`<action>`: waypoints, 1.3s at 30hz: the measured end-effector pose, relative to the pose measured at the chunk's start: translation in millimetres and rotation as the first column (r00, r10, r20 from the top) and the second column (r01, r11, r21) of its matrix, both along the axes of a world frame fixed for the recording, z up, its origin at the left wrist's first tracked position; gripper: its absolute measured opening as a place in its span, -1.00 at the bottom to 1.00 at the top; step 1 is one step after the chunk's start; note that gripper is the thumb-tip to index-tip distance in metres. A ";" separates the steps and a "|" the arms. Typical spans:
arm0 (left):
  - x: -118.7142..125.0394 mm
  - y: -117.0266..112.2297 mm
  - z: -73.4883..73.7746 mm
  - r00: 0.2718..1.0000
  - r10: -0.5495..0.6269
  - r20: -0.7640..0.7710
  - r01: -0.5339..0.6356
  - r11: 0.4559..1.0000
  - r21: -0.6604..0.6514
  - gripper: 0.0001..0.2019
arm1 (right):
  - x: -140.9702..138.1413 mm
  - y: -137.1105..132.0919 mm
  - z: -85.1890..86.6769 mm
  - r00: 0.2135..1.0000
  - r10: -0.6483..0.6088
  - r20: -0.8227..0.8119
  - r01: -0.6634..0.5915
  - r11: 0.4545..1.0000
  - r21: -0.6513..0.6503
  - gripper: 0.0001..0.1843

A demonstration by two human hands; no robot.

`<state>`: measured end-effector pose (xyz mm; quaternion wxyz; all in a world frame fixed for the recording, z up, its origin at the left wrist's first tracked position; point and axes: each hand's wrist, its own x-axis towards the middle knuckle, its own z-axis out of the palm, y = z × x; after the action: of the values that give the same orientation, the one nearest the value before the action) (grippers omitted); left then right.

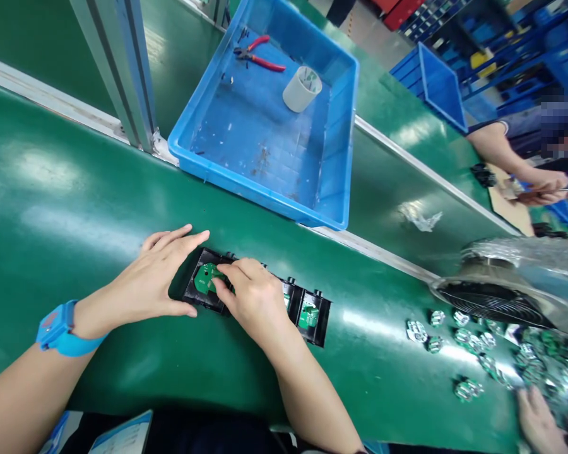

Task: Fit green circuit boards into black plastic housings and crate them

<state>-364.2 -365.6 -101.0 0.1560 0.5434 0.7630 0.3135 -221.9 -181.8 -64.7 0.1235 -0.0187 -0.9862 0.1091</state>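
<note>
A row of black plastic cases or compartments [320,334] lies on the green bench in front of me. At its left end sits a small green circuit board [202,279]. My right hand [258,299] has thumb and forefinger pinched at the right edge of this board, and it hides the middle of the row. My left hand [158,280] is open beside the left end, fingers spread and thumb apart. Another green board [308,314] rests in the rightmost compartment, and part of one more shows just left of it.
Behind the row stands a blue bin [260,202] holding red-handled cutters [265,62] and a white cup [301,91]. A metal post [123,75] rises at its left. Several small boards [471,340] lie right, near a fan-like device [497,302] and another person's hand [539,419].
</note>
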 end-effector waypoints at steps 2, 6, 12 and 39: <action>3.6 -3.7 4.0 0.996 0.015 -0.084 -0.008 0.997 0.072 0.04 | 9.7 -3.0 7.5 0.999 -0.011 -0.040 0.010 1.000 -0.022 -0.81; 11.9 -10.3 10.4 0.955 0.002 -0.297 0.048 0.986 0.162 -0.42 | 30.9 -15.5 9.8 0.998 -0.030 -0.054 0.031 0.999 0.027 -0.67; 17.3 -9.6 8.0 0.930 -0.082 -0.357 0.103 0.994 0.042 -0.51 | 39.9 -29.3 -6.8 0.999 -0.038 0.015 0.036 0.991 0.127 -0.54; 27.0 -2.5 20.6 0.854 -0.086 -0.513 0.080 0.996 -0.033 -0.70 | 36.4 -26.9 -3.7 0.995 -0.030 0.092 0.018 0.991 0.133 -0.51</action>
<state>-337.2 -368.1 -80.5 -0.0369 0.6389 0.7544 0.1463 -185.5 -208.7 -68.5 0.0794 -0.0274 -0.9956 0.0413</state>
